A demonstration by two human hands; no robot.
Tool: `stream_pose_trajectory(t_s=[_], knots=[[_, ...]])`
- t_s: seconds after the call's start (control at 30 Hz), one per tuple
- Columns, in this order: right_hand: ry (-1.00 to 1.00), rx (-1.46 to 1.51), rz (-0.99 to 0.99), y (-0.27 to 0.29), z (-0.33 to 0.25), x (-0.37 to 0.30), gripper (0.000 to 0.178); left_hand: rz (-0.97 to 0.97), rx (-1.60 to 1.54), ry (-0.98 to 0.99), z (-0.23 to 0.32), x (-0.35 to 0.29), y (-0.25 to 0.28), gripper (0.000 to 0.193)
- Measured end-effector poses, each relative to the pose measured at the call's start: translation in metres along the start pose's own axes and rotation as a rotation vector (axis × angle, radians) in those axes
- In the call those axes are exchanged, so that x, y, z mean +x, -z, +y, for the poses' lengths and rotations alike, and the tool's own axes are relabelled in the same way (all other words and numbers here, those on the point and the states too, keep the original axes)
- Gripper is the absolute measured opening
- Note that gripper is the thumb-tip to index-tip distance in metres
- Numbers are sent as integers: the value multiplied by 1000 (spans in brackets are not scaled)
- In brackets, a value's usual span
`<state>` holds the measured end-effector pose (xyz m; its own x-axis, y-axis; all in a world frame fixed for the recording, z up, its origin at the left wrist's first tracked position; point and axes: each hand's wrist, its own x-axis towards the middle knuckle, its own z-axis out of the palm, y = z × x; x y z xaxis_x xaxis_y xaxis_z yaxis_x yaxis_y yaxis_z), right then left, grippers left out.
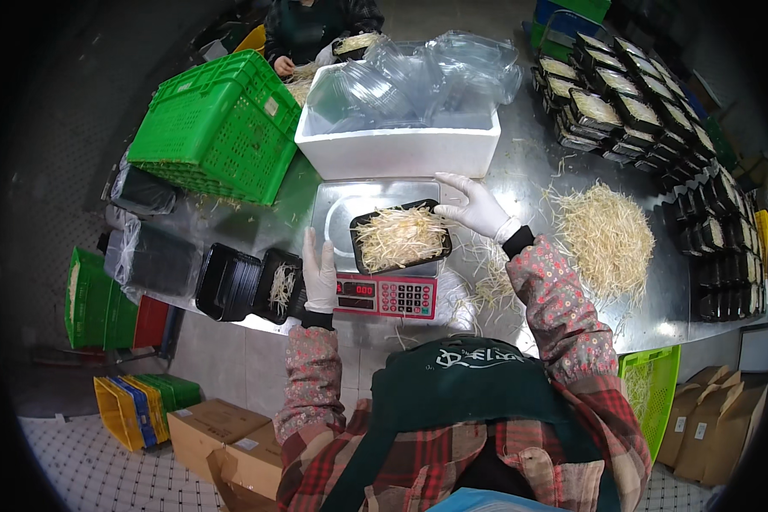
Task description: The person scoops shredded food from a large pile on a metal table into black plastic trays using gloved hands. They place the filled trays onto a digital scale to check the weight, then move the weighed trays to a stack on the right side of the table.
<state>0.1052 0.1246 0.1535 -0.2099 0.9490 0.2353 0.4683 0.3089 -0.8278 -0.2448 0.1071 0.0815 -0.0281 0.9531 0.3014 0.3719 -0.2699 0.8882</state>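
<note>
A black tray heaped with bean sprouts (401,239) is over the metal plate of a red-fronted digital scale (386,295). Whether the tray bears fully on the plate, I cannot tell. My right hand (478,207), in a white glove, is at the tray's right end, its thumb by the rim and its fingers spread. On the left, my gloved left hand (320,273) has its fingers stretched out, apart from the tray. Beside it, a black tray with a few sprouts (280,286) stands against nested black trays (229,282).
A loose sprout pile (606,243) lies to the right, past it stacks of filled trays (640,102). A white foam box (397,154) of clear lids stands behind the scale, beside a green crate (213,119). Across the table, another person (316,30) handles sprouts.
</note>
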Motion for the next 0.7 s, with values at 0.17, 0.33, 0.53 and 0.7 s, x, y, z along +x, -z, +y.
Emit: stream_pose_trajectory(t_s=[0.17, 0.33, 0.53, 0.7], knots=[[195, -534, -60, -93, -4, -8, 60, -68, 210, -248, 25, 20, -48, 62], [385, -374, -314, -110, 5, 6, 53, -254, 544, -439, 25, 15, -64, 41], [199, 69, -90, -48, -1, -1, 46, -224, 337, -334, 41, 9, -49, 61], [28, -327, 359, -53, 7, -22, 53, -413, 494, -431, 76, 6, -60, 99]])
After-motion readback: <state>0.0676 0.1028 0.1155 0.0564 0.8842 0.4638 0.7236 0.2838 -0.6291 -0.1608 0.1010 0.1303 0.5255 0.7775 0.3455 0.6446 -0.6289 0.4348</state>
